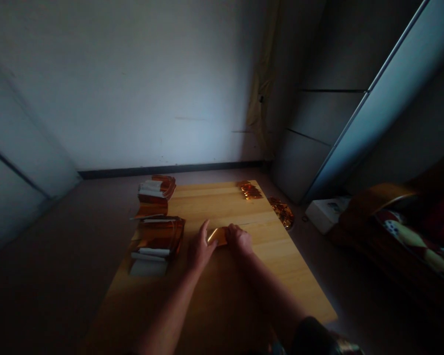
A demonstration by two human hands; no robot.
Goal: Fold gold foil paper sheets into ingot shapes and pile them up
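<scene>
A small shiny gold-orange foil sheet (218,236) lies on the wooden board (266,246) between my two hands. My left hand (201,249) rests on the board at the sheet's left edge, thumb up against it, fingers curled down. My right hand (239,239) is closed over the sheet's right end, pressing it to the wood. The part of the sheet under my right hand is hidden.
Stacks of gold and white foil sheets (158,236) sit on the board's left side, another stack (154,193) behind. Finished foil pieces (249,190) lie at the far right corner, more on the floor (283,212). A white box (327,213) and a sofa stand right.
</scene>
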